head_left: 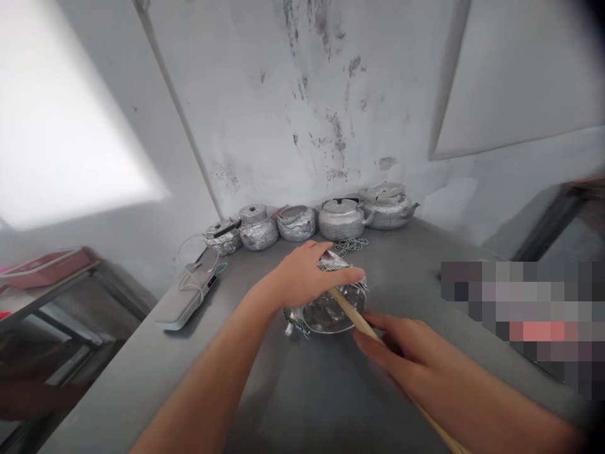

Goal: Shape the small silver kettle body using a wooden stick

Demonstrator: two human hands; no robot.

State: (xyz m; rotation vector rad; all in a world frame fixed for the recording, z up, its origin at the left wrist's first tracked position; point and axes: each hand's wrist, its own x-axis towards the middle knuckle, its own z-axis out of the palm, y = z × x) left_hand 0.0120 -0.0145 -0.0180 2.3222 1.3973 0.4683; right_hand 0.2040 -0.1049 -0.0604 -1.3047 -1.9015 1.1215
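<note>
A small silvery metal pot (326,321) with a crinkled, shiny surface sits on the grey table in front of me, its round opening tilted toward me. Green-and-white cord (297,323) is wound about its side. My left hand (314,274) grips the far upper part of the pot, with the thumb stretched over the rim. In my right hand (401,347) is a pale wooden stick (352,312), its far end inside the pot's opening. The stick's near end runs back under my right forearm. What the stick's tip touches inside is hidden.
Several dented metal kettles (341,221) stand along the wall at the table's (302,391) back. A loose cord (350,246) lies before them. On the left are a pale flat device with a cable (186,299) and a pink basket (45,268) on a side table. A blurred patch covers the right.
</note>
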